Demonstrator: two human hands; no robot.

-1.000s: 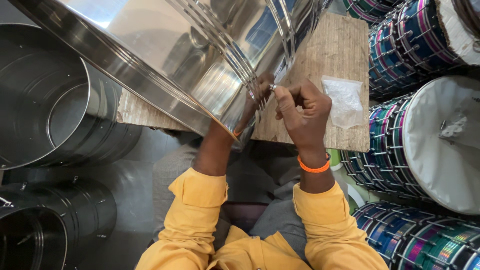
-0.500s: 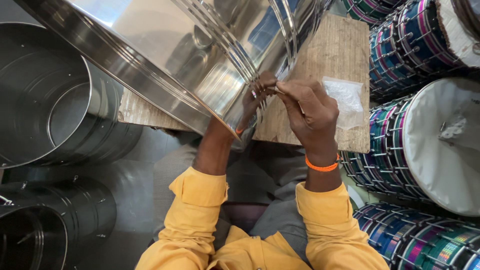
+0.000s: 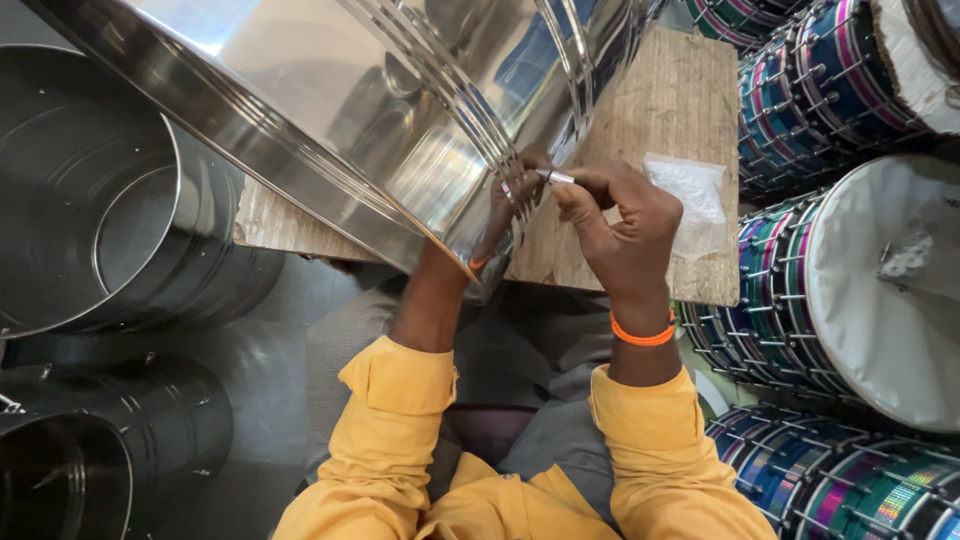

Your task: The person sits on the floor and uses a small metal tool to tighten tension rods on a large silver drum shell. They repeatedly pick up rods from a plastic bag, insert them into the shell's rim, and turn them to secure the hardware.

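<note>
Nearest the camera, two yellow sleeves (image 3: 400,470) are reaching fwd over the person's lap. Right hand (image 3: 625,235), w/ an orange band (image 3: 640,335) at the wrist, is pinching a small silvery pin-like piece (image 3: 555,177) between thumb and forefinger, other fingers curled in; it's aiming the tip at the rim of the big shiny steel shell (image 3: 400,130). Left hand (image 3: 505,215) is reaching behind the shell's near edge, mostly hidden by the metal, so can't tell how its fingers are set, though prob. it's steadying the rim from the inside. Shell is lying tilted across the wooden board (image 3: 670,110), near edge resting just in front of the person, likely so the rim stays w/in easy reach of both hands. Just right of the right hand, a small clear plastic bag (image 3: 690,200) is lying on the board, close by for grabbing bits. Left side, more bare steel shells (image 3: 90,190) are sitting stacked. Right and far right, finished drums (image 3: 850,280) w/ coloured bands and white heads are lying piled on their sides.
</note>
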